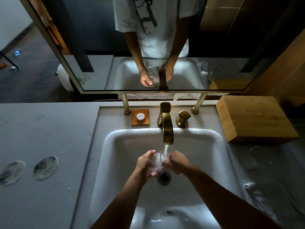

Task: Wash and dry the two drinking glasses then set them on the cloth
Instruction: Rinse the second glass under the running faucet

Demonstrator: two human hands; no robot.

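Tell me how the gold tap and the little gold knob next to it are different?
The tap is tall and curves forward over the sink; the knob is short and squat on the counter. Water pours from the tap onto the glass held between the left hand and right hand; nothing comes out of the knob. Both are shiny gold.

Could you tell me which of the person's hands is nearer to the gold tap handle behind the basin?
The right hand is nearer. It grips the glass under the stream, below and slightly left of the tap handle. The left hand holds the glass's other side, farther left.
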